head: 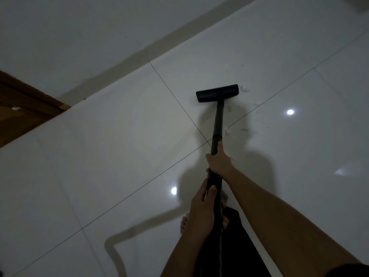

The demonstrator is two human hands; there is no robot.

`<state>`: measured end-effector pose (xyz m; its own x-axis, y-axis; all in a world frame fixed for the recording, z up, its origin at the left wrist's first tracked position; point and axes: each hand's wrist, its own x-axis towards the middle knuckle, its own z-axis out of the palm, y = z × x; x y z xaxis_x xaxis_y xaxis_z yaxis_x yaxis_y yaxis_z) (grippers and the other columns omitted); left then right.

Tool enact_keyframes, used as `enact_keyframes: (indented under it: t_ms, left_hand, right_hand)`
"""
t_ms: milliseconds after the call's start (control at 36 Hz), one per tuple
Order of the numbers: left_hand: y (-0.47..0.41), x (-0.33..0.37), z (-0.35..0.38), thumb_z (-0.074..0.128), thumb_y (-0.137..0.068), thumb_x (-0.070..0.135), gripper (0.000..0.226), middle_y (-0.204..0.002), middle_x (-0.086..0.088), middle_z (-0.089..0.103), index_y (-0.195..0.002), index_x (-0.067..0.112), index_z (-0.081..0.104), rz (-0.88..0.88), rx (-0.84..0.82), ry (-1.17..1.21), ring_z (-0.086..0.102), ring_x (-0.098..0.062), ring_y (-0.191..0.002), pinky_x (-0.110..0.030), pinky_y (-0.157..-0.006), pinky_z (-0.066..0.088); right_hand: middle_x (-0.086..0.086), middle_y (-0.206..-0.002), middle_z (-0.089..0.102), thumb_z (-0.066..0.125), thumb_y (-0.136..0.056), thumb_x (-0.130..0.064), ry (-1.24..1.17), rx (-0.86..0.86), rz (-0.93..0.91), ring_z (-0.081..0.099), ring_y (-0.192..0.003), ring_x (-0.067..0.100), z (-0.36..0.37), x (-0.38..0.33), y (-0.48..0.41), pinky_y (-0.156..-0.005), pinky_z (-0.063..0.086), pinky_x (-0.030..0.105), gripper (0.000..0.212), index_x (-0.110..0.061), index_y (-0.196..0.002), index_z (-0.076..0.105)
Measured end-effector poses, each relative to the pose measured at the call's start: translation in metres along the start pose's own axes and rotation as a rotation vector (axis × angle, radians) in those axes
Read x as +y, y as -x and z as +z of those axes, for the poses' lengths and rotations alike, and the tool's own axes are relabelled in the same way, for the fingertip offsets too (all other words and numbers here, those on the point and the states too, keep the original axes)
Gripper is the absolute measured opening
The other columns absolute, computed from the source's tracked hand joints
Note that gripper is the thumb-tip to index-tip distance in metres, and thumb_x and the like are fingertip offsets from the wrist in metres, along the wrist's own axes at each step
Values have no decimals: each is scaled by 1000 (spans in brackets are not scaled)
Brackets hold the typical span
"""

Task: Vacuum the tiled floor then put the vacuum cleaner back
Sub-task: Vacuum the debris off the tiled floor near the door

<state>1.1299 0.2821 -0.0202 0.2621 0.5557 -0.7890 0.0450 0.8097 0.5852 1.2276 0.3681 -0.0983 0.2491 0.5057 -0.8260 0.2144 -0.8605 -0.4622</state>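
The right grip (pixel 218 162) and left grip (pixel 201 208) both wrap the wand (pixel 218 120); best keep the floor head (pixel 217 92) flat on the tiled floor (pixel 119 136) — ease it rightward over the fluff (pixel 242 88).

Floor (pixel 99 136): glossy off-white tiles, plain and uniform in tone. Grout lines (pixel 173 96): thin and dark grey, forming a large square grid that runs diagonally across the view. Light spots (pixel 290 112): two small, bright white reflections on the tiles. Fluff (pixel 242 88): pale grey wisps with darker specks, on the tile beside the head. Skirting (pixel 127 62): plain band of dull beige-grey. Wall (pixel 60 33): flat pale grey-white. Door (pixel 24 108): warm brown wood, darker brown along its edges. Head (pixel 217 93): solid matt black. Tube (pixel 218 120): black throughout. Trousers (pixel 233 236): plain black. Shadows (pixel 115 246): soft grey on the tiles, one a narrow bent band at lower left.
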Motion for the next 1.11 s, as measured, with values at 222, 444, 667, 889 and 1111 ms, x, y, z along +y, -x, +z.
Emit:
enact_keyframes:
  t_ms: [222, 444, 667, 889, 1111]
  left_hand:
    - [16, -32, 9, 36, -101, 27, 39, -74, -12, 56, -138, 33, 41, -36, 2, -23, 52, -18, -44, -24, -42, 44]
    - [38, -57, 26, 37, -100, 27, 41, -76, -15, 56, -141, 31, 38, -73, -2, -26, 52, -18, -41, -23, -41, 44]
    - [64, -85, 39, 38, -100, 27, 40, -77, -16, 58, -140, 30, 41, -74, 17, -83, 53, -16, -39, -20, -39, 44]
    - [92, -115, 38, 36, -100, 25, 38, -75, -14, 56, -138, 28, 42, -55, 5, -118, 52, -18, -39, -21, -39, 43]
    - [126, -131, 22, 37, -101, 21, 38, -61, -9, 54, -138, 26, 41, -59, -61, -52, 50, -14, -35, -19, -36, 40]
  right_hand:
    - [2, -80, 33, 44, -96, -11, -18, 41, -18, 52, -58, 17, -3, 32, 18, -66, 55, 34, 73, -21, -154, 1]
    - [25, -126, 50, 45, -96, -14, -33, 40, 39, 58, -62, 20, -11, 68, 37, -61, 54, 31, 76, -25, -154, -3]
    - [25, -133, 44, 42, -97, -16, -74, 39, 48, 54, -55, 16, -16, 104, 63, -59, 52, 28, 72, -26, -154, -2]
    - [22, -144, 38, 42, -96, -13, -41, 38, 45, 58, -64, 21, -3, 137, 85, -80, 57, 40, 71, -20, -154, 1]
    - [24, -143, 40, 42, -98, -11, -124, 59, 32, 54, -70, 19, 11, 161, 119, -44, 47, 15, 65, -20, -152, 7]
